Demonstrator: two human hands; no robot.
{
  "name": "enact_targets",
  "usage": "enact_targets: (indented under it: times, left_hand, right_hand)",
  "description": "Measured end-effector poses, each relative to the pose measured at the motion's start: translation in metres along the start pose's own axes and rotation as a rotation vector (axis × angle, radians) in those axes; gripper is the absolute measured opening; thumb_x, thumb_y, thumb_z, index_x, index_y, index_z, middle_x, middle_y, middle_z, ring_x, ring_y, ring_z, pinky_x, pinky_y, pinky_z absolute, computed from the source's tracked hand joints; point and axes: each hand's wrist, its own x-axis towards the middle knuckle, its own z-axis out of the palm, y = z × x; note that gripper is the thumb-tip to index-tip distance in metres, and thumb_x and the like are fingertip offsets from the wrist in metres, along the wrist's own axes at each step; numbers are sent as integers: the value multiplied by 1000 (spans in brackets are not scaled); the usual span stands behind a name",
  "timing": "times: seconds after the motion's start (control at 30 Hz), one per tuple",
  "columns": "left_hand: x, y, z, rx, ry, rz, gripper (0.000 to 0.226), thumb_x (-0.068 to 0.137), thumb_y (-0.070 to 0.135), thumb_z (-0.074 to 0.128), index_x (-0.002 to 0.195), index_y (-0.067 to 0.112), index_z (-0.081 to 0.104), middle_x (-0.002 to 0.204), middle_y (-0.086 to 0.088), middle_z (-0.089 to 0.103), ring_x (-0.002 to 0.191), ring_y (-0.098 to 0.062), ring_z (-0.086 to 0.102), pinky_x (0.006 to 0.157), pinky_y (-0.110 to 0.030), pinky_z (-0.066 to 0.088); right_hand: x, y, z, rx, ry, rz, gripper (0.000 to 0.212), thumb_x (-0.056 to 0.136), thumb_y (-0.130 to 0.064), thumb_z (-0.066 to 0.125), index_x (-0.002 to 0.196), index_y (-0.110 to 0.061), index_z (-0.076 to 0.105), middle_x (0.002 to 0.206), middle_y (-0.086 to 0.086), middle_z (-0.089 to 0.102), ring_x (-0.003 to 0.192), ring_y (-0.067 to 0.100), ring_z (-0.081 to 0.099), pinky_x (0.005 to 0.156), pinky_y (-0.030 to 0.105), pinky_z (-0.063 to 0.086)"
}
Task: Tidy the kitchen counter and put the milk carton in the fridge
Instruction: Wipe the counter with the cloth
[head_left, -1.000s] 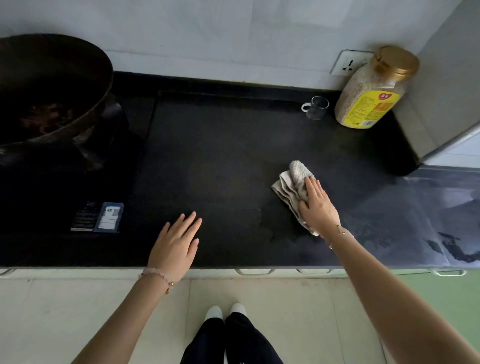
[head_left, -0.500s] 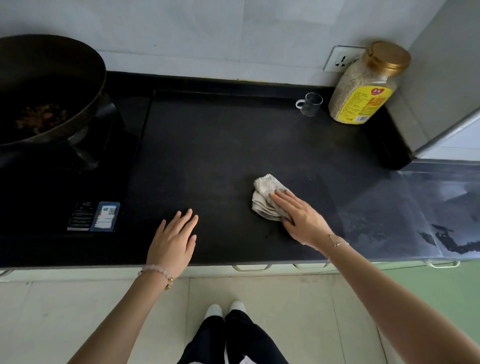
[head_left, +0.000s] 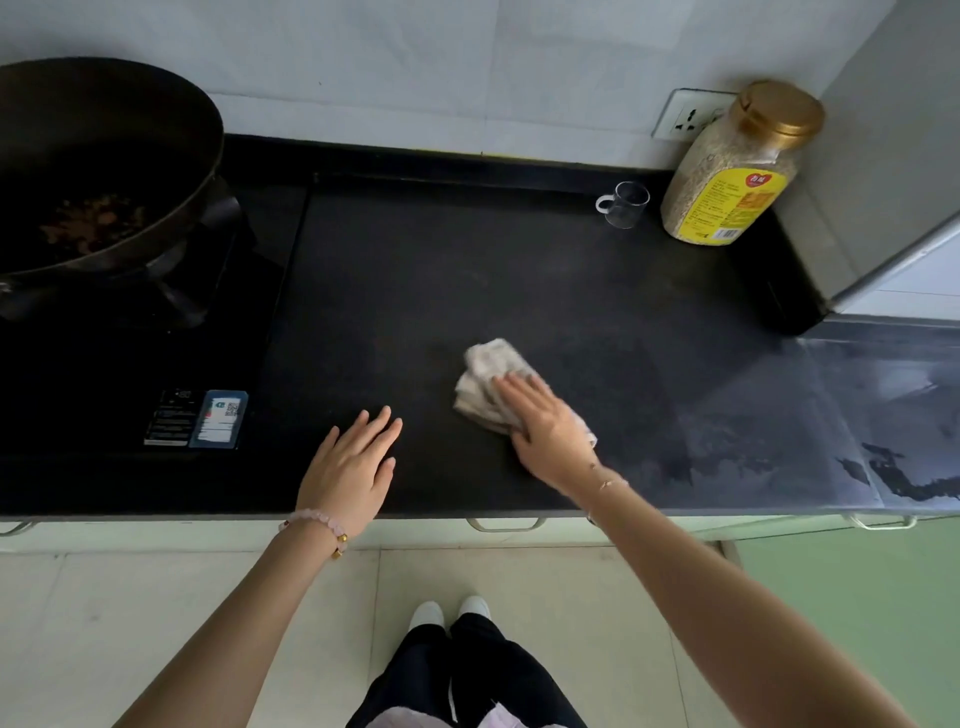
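My right hand (head_left: 545, 431) presses flat on a crumpled grey-white cloth (head_left: 485, 376) in the middle of the black counter (head_left: 467, 270). The cloth sticks out to the upper left of my fingers. My left hand (head_left: 350, 465) rests palm down on the counter near its front edge, fingers spread, holding nothing. No milk carton or fridge is in view.
A dark wok (head_left: 98, 166) with food scraps sits on the stove at the left. A small glass cup (head_left: 626, 203) and a gold-lidded jar of grains (head_left: 732, 171) stand at the back right by a wall socket (head_left: 691, 114). The counter's right stretch (head_left: 831, 426) shows wet streaks.
My right hand has slid the cloth leftwards across the counter, from the right of centre towards my left hand. My left hand has stayed in place.
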Motion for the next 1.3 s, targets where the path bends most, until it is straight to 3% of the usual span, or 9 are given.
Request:
enact_targets:
  times: [0.13, 0.4, 0.5, 0.63, 0.73, 0.83, 0.97, 1.1, 1.3]
  left_hand:
    - [-1, -3, -1, -14, -10, 18, 49, 105, 25, 35, 153, 23, 27, 164, 5, 16, 153, -19, 14, 125, -39, 13]
    - [-18, -9, 5, -5, 63, 12, 44, 96, 17, 56, 140, 12, 52, 153, -7, 45, 141, -31, 42, 116, -50, 32]
    - [-19, -12, 10, -2, 103, 27, 44, 92, 12, 63, 136, 9, 57, 147, -9, 51, 136, -35, 48, 111, -53, 37]
    - [-18, -18, 8, -21, 129, 56, 44, 96, 10, 56, 140, 13, 52, 152, -5, 46, 141, -31, 43, 115, -49, 34]
    - [-19, -19, 8, -34, 120, 54, 45, 97, 10, 55, 141, 13, 51, 153, -5, 44, 142, -30, 41, 115, -48, 33]
    - [-19, -19, 8, -48, 100, 55, 45, 100, 13, 50, 145, 14, 46, 157, -3, 38, 146, -28, 34, 119, -45, 27]
    - [-19, -19, 5, -70, 80, 47, 46, 103, 17, 43, 149, 17, 39, 160, 1, 29, 150, -23, 26, 123, -41, 19]
    - [-20, -15, 5, -84, 78, 24, 46, 102, 18, 45, 148, 15, 39, 160, -1, 30, 150, -25, 25, 123, -43, 19]
    - [-18, -22, -4, -139, 59, 12, 45, 104, 15, 37, 149, 17, 39, 161, 3, 29, 151, -18, 23, 124, -34, 18]
  right_hand:
    - [-30, 26, -7, -28, -65, -53, 62, 81, -4, 55, 140, -20, 43, 147, 1, 43, 140, 23, 32, 116, 40, 29]
    - [-26, 52, -36, 92, 19, 463, 58, 90, -10, 46, 145, -23, 33, 154, -4, 29, 146, 16, 16, 113, 30, 24]
    - [-10, 17, -17, 21, 16, 378, 56, 92, -15, 46, 145, -20, 31, 155, -2, 28, 146, 20, 16, 112, 35, 28]
    - [-19, -38, 15, -27, -3, 73, 49, 87, -22, 39, 135, -24, 49, 141, 8, 50, 133, 35, 41, 100, 47, 46]
    - [-47, -35, 20, -121, -31, -70, 46, 86, -20, 42, 130, -29, 54, 138, 5, 53, 131, 33, 45, 103, 45, 42]
    - [-60, 3, 3, -130, -6, -18, 50, 85, -12, 50, 132, -29, 52, 140, 2, 52, 134, 26, 44, 105, 41, 43]
    - [-54, 53, -19, -104, 5, 200, 50, 89, -23, 33, 136, -37, 43, 147, 0, 42, 140, 24, 33, 110, 46, 35]
    - [-40, 38, -16, -13, 56, 388, 50, 93, -13, 41, 139, -32, 42, 153, -2, 31, 145, 22, 19, 116, 38, 24]
    - [-40, -47, 24, -10, 18, 85, 55, 77, -18, 35, 128, -20, 58, 135, 10, 56, 129, 37, 46, 98, 48, 48]
